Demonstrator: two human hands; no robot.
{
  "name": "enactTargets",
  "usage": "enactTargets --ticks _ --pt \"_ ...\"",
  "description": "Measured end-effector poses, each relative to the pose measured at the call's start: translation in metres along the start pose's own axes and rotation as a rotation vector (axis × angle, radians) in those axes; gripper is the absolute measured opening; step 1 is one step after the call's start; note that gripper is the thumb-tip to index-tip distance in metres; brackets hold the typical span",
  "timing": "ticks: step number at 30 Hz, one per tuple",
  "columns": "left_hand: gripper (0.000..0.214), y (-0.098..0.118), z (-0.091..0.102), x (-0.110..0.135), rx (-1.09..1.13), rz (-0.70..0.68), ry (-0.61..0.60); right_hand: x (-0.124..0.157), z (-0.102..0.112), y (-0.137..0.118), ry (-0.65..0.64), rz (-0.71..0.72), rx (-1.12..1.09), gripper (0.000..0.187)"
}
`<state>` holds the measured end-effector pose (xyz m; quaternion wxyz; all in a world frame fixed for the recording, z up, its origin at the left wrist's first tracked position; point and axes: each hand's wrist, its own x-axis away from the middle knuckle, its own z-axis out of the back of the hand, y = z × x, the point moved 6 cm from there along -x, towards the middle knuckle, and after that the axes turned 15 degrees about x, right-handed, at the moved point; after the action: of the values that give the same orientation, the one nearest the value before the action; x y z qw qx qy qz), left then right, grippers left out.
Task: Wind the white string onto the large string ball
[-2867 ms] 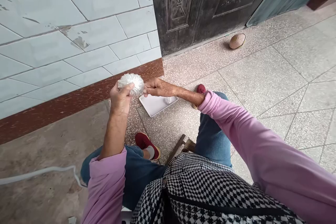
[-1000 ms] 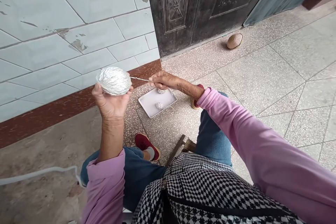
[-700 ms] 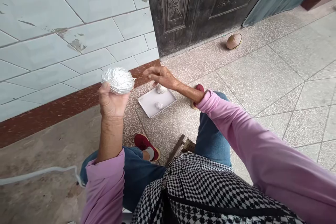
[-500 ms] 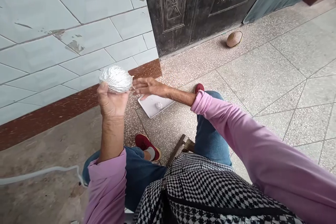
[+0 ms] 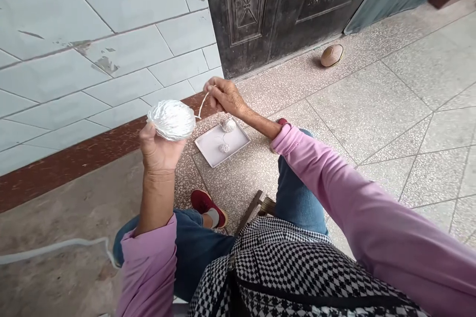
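My left hand (image 5: 159, 147) is raised and closed under a shiny white ball of cord (image 5: 171, 119). A loose white strand (image 5: 203, 104) runs from the ball up to my right hand (image 5: 225, 95), whose fingers pinch it. Below my right hand a white tray (image 5: 209, 147) lies on the floor with two small white balls (image 5: 228, 124) in it. I sit with my knees in blue jeans and red shoes (image 5: 206, 204) on the floor.
A tiled wall (image 5: 92, 49) with a red-brown base strip runs along the left. A dark carved door (image 5: 275, 5) stands ahead, with a brown ball (image 5: 331, 55) on the speckled floor before it. A white hose (image 5: 55, 247) lies at lower left.
My right hand swept around the ball and has risen, pulling the strand up and to the right. My left hand keeps the ball and has turned it slightly.
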<state>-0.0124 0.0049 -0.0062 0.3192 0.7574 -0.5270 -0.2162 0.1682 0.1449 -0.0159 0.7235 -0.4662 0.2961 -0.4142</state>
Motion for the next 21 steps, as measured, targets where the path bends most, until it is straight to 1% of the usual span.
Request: enactTargets --ticks 1,2,3,5,6,7,8,9,10,11,12,13,14,16,17,18,19,20,21 --pt "0.088 0.0 -0.003 0.002 0.009 0.013 -0.021 0.001 -0.001 0.001 -0.032 0.001 0.076 0.025" --pt "0.09 0.0 -0.006 0.003 0.022 0.021 -0.039 0.005 -0.007 0.001 -0.106 0.016 0.151 0.03" --pt "0.09 0.001 -0.008 0.003 0.037 0.015 -0.046 0.012 -0.016 0.001 -0.218 0.038 0.213 0.034" --pt "0.088 0.006 -0.007 0.002 0.054 -0.027 -0.028 0.034 -0.039 0.002 -0.519 0.081 0.236 0.036" --pt "0.085 0.009 -0.005 0.001 0.048 -0.048 -0.012 0.046 -0.05 0.001 -0.685 0.099 0.182 0.034" --pt "0.082 0.012 -0.002 -0.001 0.037 -0.064 0.006 0.056 -0.058 0.0 -0.822 0.116 0.087 0.03" --pt "0.081 0.015 0.001 -0.002 0.026 -0.078 0.024 0.061 -0.06 -0.002 -0.901 0.13 -0.036 0.027" --pt "0.081 0.02 0.005 -0.004 0.022 -0.102 0.047 0.061 -0.058 -0.003 -0.924 0.141 -0.166 0.023" --pt "0.082 0.024 0.009 -0.005 0.023 -0.127 0.067 0.056 -0.052 -0.003 -0.898 0.144 -0.277 0.021" --pt "0.084 0.029 0.013 -0.007 0.03 -0.166 0.091 0.046 -0.043 -0.001 -0.829 0.134 -0.348 0.022" --pt "0.086 0.034 0.016 -0.007 0.038 -0.21 0.114 0.034 -0.031 0.003 -0.729 0.11 -0.37 0.024" --pt "0.087 0.038 0.018 -0.008 0.038 -0.243 0.127 0.023 -0.019 0.009 -0.627 0.076 -0.341 0.027" --pt "0.088 0.04 0.019 -0.008 0.032 -0.263 0.132 0.014 -0.006 0.014 -0.52 0.04 -0.26 0.028" --pt "0.086 0.038 0.018 -0.009 0.01 -0.263 0.126 0.001 0.021 0.02 -0.257 -0.014 -0.014 0.022" --pt "0.084 0.036 0.017 -0.009 0.0 -0.257 0.123 0.0 0.032 0.019 -0.138 -0.024 0.093 0.018" --pt "0.081 0.032 0.014 -0.009 -0.011 -0.241 0.115 0.002 0.037 0.015 -0.046 -0.027 0.153 0.016" --pt "0.078 0.027 0.011 -0.009 -0.021 -0.227 0.108 0.006 0.037 0.011 0.002 -0.02 0.158 0.016" --pt "0.075 0.022 0.008 -0.009 -0.03 -0.213 0.097 0.011 0.03 0.005 -0.009 -0.012 0.095 0.019" --pt "0.074 0.016 0.004 -0.01 -0.038 -0.194 0.083 0.015 0.018 0.001 -0.072 -0.013 -0.005 0.022"
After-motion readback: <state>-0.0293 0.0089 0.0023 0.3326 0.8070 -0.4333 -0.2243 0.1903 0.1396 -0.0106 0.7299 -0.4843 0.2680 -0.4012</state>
